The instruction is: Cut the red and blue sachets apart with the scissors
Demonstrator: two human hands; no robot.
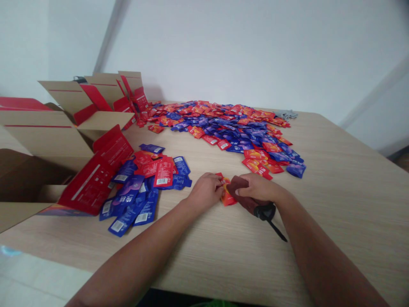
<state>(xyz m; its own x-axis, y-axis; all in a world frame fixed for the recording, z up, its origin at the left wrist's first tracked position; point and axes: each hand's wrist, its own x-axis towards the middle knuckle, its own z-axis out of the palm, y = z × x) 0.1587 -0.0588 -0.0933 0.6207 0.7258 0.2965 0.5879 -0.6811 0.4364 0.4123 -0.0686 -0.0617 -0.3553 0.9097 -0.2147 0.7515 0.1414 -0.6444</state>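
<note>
My left hand point(207, 187) has its fingers curled at the left edge of a red-and-orange sachet point(227, 197) lying on the table. My right hand point(257, 189) is wrapped round a dark reddish-brown tool point(238, 184) with a black end and a thin black strip trailing toward me; its exact kind I cannot make out. The front of this tool reaches over the right part of the sachet, and whether they touch is hidden. Left of my left hand lies a loose heap of blue and red sachets point(149, 183), several with barcodes showing.
A long pile of red and blue sachets point(223, 123) curves across the back of the wooden table point(335, 200). Open cardboard boxes point(41, 128) with red flaps stand along the left. Beyond the pile's right end lies a grey cloth-like item point(286, 114). A white wall rises behind.
</note>
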